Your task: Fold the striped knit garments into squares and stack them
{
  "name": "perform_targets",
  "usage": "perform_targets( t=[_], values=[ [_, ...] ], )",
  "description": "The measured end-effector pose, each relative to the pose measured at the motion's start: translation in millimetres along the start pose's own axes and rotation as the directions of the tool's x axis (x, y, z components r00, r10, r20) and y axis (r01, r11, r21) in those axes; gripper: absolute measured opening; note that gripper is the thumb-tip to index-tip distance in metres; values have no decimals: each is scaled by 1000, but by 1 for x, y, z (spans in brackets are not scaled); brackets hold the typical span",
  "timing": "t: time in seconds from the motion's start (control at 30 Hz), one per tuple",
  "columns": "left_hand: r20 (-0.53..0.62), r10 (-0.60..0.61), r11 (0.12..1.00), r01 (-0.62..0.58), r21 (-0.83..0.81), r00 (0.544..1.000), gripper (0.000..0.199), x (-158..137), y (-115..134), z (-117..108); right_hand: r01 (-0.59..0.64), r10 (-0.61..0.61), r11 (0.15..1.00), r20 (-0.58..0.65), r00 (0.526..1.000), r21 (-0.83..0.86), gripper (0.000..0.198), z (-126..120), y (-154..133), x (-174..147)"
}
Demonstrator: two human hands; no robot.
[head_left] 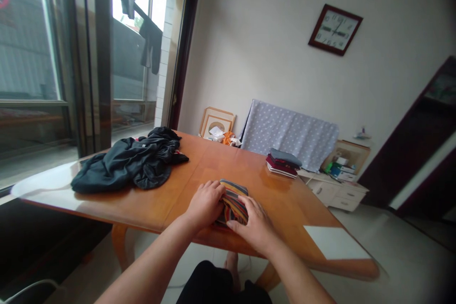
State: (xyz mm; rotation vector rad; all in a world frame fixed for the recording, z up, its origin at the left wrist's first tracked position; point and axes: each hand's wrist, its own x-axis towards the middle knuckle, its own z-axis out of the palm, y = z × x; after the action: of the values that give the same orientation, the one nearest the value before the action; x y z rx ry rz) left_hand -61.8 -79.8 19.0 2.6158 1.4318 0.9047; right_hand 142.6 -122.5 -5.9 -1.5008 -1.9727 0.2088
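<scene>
A multicoloured striped garment [235,205], folded into a small bundle, lies at the near edge of the wooden table [199,166]. My left hand [206,202] grips its left side with the fingers curled in, their tips partly hidden in the fabric. From the right, my right hand [254,223] holds the bundle, thumb on the near side and fingers over the far right edge. Between the hands the stripes look bunched and slightly twisted. Whether it is a shirt or another piece of clothing I cannot tell.
Dark crumpled clothes [124,164] lie on the table's left. A stack of folded clothes [284,162] sits at the far right edge. A white sheet [335,242] rests near the right corner. Beyond stand a cloth-covered object [288,130] and a white cabinet [333,192].
</scene>
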Motion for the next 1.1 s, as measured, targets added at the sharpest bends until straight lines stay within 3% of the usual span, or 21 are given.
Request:
perform_targets(
  t=[0.1,0.17,0.27,0.37,0.43,0.53,0.6,0.73,0.87,0.93,1.0,1.03,1.1],
  values=[
    [-41,-3,999,4,47,999,15,3,1,-1,3,-23,988,-131,991,-154,37,10,-5,3],
    [-49,2,998,1,65,999,16,-4,-3,0,14,-49,978,-164,985,-210,30,16,-9,1],
    [-16,17,999,-16,39,1000,23,-22,-11,1,89,-107,975,-84,991,-203,28,22,-14,-5],
    [60,8,997,-3,-80,998,21,-37,-20,-2,128,-129,991,-25,991,-43,21,19,-13,-7],
    [93,-23,982,40,-182,995,14,-38,-24,-5,44,-37,996,-91,995,81,31,15,-6,-2],
    [109,-152,936,179,-305,982,38,-29,-28,-3,-211,241,963,-180,954,169,40,12,13,10],
    [104,-282,907,301,-295,954,47,-21,-30,3,-357,379,918,-120,917,171,42,12,26,17],
    [40,-485,871,487,-66,873,53,-15,-34,17,-433,417,877,119,901,209,45,17,37,21],
    [59,-485,875,485,16,873,50,-17,-36,23,-414,391,841,138,910,349,31,24,31,18],
    [75,-483,871,488,-64,872,41,-17,-34,25,-399,393,817,104,913,416,24,27,26,17],
    [123,-476,832,492,-258,871,30,-17,-31,27,-378,393,781,78,916,497,20,28,21,16],
    [163,-460,780,485,-396,873,26,-17,-29,28,-361,387,754,73,919,549,19,27,18,14],
    [242,-406,577,452,-680,881,21,-17,-23,28,-310,355,686,69,932,659,18,25,16,11]
  ],
)
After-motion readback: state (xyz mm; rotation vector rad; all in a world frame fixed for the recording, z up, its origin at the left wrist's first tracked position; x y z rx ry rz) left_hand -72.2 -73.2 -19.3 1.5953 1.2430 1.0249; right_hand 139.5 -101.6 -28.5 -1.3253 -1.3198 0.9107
